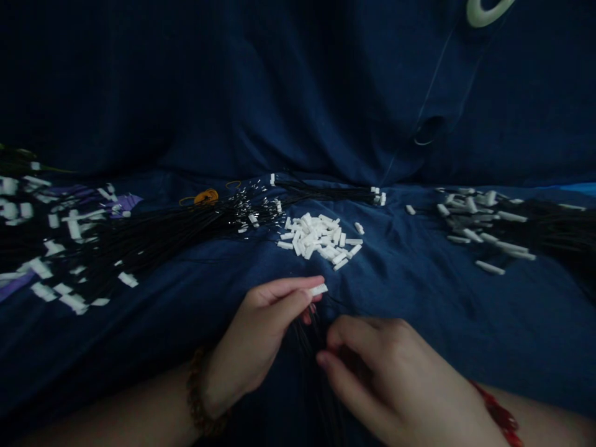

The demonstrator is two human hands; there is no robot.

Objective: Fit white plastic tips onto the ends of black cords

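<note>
My left hand (267, 326) pinches a small white plastic connector housing (319, 290) between thumb and forefinger, its slotted end pointing right. Thin black wires (305, 338) hang below the housing and run down between the hands; whether they are seated in it is too dark to tell. Close by on the right is my right hand (377, 366), fingers curled and thumb tip near the forefinger, beside those wires. What its fingers hold, if anything, is hidden. Just beyond the hands lies a pile of loose white connector housings (316, 234) on dark blue cloth (400, 279).
Left of the pile lies a bundle of black wires (172, 233) with bare metal tips, and white connectors (73, 226) at its far end. More connector-ended wires (493, 239) lie at right. An orange tie (206, 197) sits behind; a pale ring (487, 15) shows upper right.
</note>
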